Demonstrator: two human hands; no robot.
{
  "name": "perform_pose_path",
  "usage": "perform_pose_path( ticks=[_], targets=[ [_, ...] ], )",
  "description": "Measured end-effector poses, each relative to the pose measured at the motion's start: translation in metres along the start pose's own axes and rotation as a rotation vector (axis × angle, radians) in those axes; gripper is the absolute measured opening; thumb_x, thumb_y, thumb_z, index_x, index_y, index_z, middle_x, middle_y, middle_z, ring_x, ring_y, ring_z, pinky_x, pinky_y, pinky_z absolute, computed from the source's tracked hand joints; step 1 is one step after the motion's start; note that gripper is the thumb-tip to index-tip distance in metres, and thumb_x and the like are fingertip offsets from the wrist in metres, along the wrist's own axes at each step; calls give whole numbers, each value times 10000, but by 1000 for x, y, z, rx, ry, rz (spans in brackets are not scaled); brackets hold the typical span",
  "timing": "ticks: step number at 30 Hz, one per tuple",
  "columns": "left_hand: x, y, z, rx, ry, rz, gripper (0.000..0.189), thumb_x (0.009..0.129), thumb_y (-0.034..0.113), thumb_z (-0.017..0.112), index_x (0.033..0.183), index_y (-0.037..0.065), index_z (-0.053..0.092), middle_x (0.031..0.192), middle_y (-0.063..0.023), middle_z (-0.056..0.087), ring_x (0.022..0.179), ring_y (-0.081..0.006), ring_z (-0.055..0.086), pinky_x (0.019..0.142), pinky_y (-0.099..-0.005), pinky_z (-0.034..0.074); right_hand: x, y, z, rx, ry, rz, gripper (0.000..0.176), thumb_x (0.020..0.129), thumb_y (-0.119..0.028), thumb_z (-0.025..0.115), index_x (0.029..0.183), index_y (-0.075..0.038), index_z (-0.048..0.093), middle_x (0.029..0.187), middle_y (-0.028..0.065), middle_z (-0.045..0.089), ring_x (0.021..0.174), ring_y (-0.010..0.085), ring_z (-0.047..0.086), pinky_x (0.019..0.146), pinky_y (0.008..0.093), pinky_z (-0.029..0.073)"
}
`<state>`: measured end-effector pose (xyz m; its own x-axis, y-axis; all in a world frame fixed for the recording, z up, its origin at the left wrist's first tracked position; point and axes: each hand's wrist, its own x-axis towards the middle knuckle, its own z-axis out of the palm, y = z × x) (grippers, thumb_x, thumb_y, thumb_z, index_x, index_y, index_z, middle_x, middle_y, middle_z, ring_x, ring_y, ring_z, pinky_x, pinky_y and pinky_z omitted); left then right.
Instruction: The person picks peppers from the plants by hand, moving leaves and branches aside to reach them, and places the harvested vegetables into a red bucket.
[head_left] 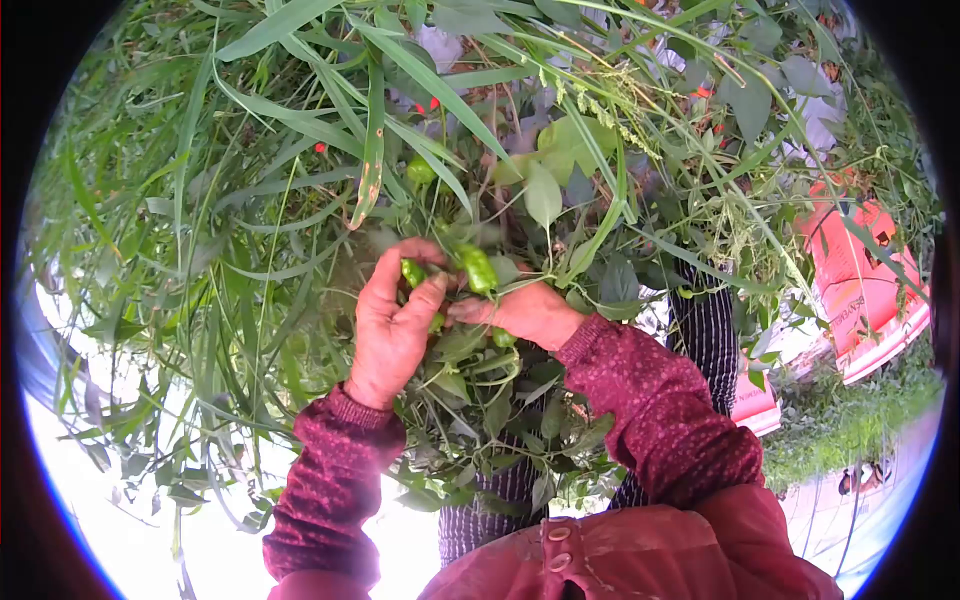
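My left hand (393, 322) is closed, its thumb and fingers curled around a small green pepper (412, 272). Just to its right is my right hand (525, 312), the fingers drawn together and partly covered by leaves; what they grip, if anything, is hidden. Above the right fingertips hangs a larger, glossy green pepper (478, 268). Below them, another green pepper (503, 338) shows among the leaves of the pepper plant (460, 385). Higher up, one more green pepper (421, 170) hangs half behind a grass blade.
Long grass blades (290, 115) crowd over the plant from the left and top. Red printed sacks (865, 275) lie at the right, beyond the foliage. My striped trouser leg (705, 335) stands close to the stems. Small red spots, perhaps ripe peppers, dot the background.
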<state>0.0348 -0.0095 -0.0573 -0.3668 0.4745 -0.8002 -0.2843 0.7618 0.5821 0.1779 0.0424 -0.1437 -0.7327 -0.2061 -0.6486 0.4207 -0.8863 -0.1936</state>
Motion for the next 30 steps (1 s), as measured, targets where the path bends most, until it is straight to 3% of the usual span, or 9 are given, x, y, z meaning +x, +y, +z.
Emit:
perform_pose_path(
  ticks=[2,7,11,15,19,23,26,29,30],
  targets=[
    [-2,1,1,-65,22,-79,219,895,5,501,1109,52,506,948,-3,550,867,-75,556,635,-209,464,6,8,1,-89,1,-66,343,795,-267,716,1060,-76,613,837,16,652,655,118,580,599,269,480],
    [-13,3,4,-26,82,-87,233,879,-7,509,1108,35,512,940,-23,565,845,-96,550,682,-227,462,6,16,10,0,95,-191,300,805,-167,702,1068,-64,600,883,15,650,736,104,579,666,264,474],
    [-21,2,15,411,246,229,268,800,-60,543,1056,16,531,921,-61,564,834,-146,536,768,-254,433,0,5,14,-58,178,-267,251,815,-84,684,1054,-50,612,945,-13,647,831,81,586,694,239,489],
    [-33,0,9,430,234,329,254,806,-49,533,1050,23,543,934,-49,579,787,-88,533,677,-217,446,0,11,13,-39,99,-309,284,822,-78,679,1092,-45,596,1021,7,643,892,77,586,743,231,484],
    [-48,60,5,107,272,320,223,789,-35,557,1004,21,565,873,-67,570,624,-79,536,481,-192,431,1,23,7,62,123,50,346,853,-19,605,1188,-69,531,1073,46,631,897,99,598,705,229,482],
    [-36,53,-13,114,93,-126,108,855,64,619,956,31,599,779,-3,581,594,-46,514,502,-195,412,-1,12,15,24,171,-147,358,829,27,572,1168,-76,513,983,32,620,741,75,573,584,235,467],
    [-28,41,-17,299,94,-9,155,836,15,602,990,33,609,854,-24,608,655,-94,564,544,-221,448,-1,12,14,111,145,-50,304,819,-33,622,1109,-84,543,853,-7,599,630,48,511,534,222,423],
    [-16,37,-14,750,111,380,296,754,-42,609,1038,41,610,953,-75,629,747,-190,628,632,-274,505,-3,11,13,137,102,-45,234,815,-127,685,1025,-76,594,802,-7,620,621,59,535,529,240,431],
    [-14,37,-9,881,52,382,353,710,-52,605,1051,41,609,997,-104,622,794,-234,635,684,-297,514,0,13,17,28,163,-212,235,814,-144,687,1016,-63,598,799,5,632,650,85,557,569,265,455]
  ],
)
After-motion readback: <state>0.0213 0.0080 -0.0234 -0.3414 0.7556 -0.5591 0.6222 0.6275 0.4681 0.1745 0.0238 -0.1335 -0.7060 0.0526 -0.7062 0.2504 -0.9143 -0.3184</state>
